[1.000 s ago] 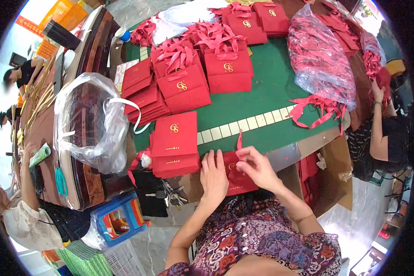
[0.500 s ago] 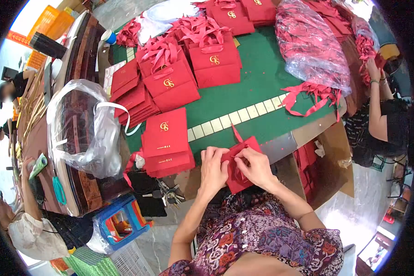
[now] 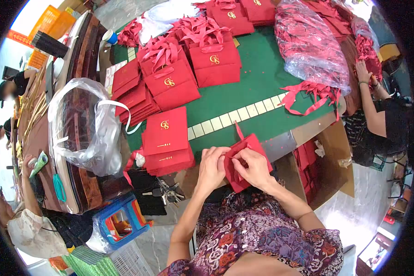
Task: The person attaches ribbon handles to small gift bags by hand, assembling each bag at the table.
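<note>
A red paper bag is held at the table's front edge, tilted, with a red ribbon sticking up from its far side. My left hand grips the bag's left edge, its fingers bent over the rim. My right hand is pinched at the bag's opening; whatever is between its fingertips is too small to make out. Left of my hands lies a stack of flat red bags with gold print. Behind it stand red bags with ribbon handles.
A plastic-wrapped bundle of red ribbons lies on the green table. An open cardboard box stands below right. Keys hang at the front edge. Clear plastic lies left. Co-workers sit on both sides.
Over the last second my hands have gone from a bag lying flat to gripping it tilted, with its opening spread. The view has shifted. The co-worker's hands on the right have moved.
</note>
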